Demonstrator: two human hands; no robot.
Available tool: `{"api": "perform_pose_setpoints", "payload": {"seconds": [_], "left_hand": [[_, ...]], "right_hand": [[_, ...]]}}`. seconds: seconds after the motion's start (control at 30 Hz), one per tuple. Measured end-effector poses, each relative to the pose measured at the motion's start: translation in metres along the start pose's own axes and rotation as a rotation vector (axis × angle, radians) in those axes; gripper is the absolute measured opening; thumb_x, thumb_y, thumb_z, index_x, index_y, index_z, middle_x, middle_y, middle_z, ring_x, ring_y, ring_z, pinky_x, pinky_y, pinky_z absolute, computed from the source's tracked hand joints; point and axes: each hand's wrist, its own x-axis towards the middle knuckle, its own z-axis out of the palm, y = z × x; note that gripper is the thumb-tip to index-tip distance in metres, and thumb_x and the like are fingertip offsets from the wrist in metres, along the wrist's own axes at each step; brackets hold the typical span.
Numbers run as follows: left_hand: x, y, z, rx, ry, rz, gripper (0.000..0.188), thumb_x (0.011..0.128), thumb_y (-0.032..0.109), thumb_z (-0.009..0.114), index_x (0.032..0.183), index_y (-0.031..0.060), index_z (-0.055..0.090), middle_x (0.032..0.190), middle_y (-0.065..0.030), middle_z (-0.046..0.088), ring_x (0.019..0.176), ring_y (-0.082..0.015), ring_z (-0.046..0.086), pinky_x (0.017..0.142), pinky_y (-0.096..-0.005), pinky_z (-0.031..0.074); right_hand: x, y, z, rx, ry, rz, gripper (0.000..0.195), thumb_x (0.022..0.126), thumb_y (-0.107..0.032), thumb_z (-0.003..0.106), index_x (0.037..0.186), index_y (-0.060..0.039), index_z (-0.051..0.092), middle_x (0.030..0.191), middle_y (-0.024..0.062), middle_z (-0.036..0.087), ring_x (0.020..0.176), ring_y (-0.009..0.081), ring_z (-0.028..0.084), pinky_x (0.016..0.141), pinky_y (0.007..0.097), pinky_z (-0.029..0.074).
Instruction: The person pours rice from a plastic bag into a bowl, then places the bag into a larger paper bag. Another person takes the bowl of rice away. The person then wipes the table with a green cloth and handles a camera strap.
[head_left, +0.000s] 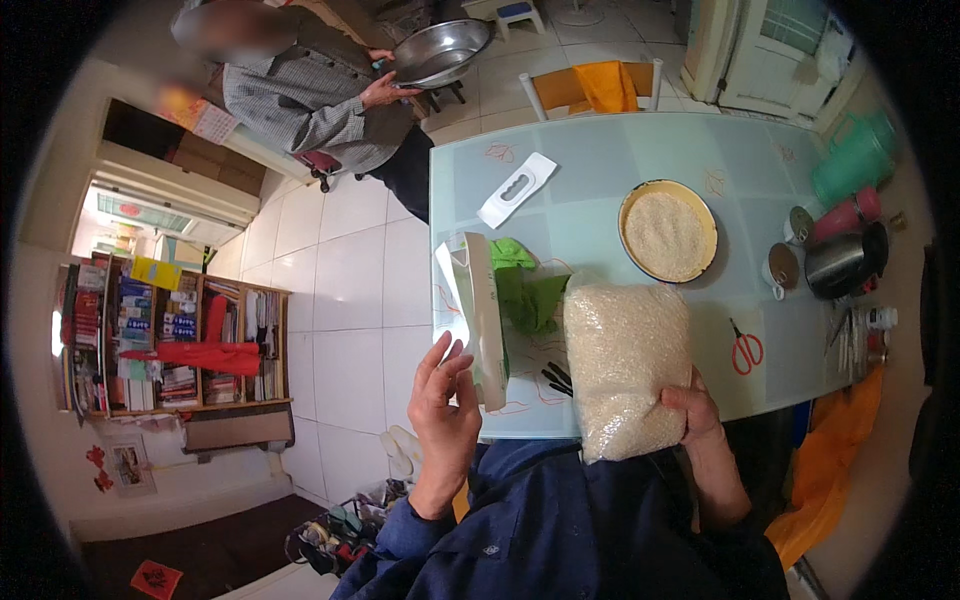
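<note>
My right hand (694, 409) grips the right edge of a full clear plastic bag of rice (628, 367), thumb in front. The bag is upright at the table's near edge. To its left, my left hand (442, 409) is raised with fingers curled and parted, and I see nothing held in it. It is close to an open cardboard carton (486, 322), though I cannot tell whether they touch. Beyond the bag sits a yellow enamel basin (711, 217) with loose rice (664, 229) in it. Red-handled scissors (746, 351) lie to the right.
On the glass-topped table (592, 154) are a white plastic handle piece (517, 191), green fabric-like material (529, 296), a steel kettle (840, 262), lidded cups and a green jug (855, 161). At upper left a person (315, 105) holds a steel basin (442, 56). A chair (641, 79) stands beyond.
</note>
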Motion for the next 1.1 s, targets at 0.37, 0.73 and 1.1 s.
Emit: {"api": "perform_pose_setpoints", "payload": {"seconds": [0.37, 0.73, 1.1], "left_hand": [[0.005, 0.020, 0.002, 0.276, -0.099, 0.011, 0.094, 0.058, 0.001, 0.082, 0.138, 0.0058, 0.033, 0.140, -0.0183, 0.035, 0.112, -0.0305, 0.055, 0.078, -0.0342, 0.057], [-0.008, 0.023, 0.043, 0.272, -0.355, 0.141, 0.086, 0.059, 0.013, 0.079, 0.133, 0.0001, 0.037, 0.137, -0.0202, 0.038, 0.116, -0.0361, 0.047, 0.081, -0.0389, 0.051], [-0.010, 0.004, 0.046, 0.168, -0.284, 0.219, 0.054, 0.069, -0.013, 0.056, 0.122, 0.0008, 0.051, 0.133, -0.0187, 0.046, 0.104, -0.0365, 0.052, 0.087, -0.0408, 0.045]], "right_hand": [[0.004, -0.023, 0.008, -0.112, -0.036, 0.050, 0.077, 0.064, -0.012, 0.074, 0.131, 0.0030, 0.040, 0.120, 0.0155, 0.056, 0.106, 0.0288, 0.058, 0.091, 0.0407, 0.049], [0.007, -0.071, 0.062, -0.413, -0.095, 0.079, 0.089, 0.054, -0.010, 0.079, 0.133, 0.0029, 0.040, 0.125, 0.0150, 0.052, 0.116, 0.0266, 0.050, 0.101, 0.0374, 0.037], [0.023, -0.072, 0.039, -0.481, -0.264, 0.198, 0.099, 0.053, -0.014, 0.084, 0.136, 0.0021, 0.033, 0.125, 0.0134, 0.050, 0.116, 0.0252, 0.048, 0.101, 0.0380, 0.037]]}}
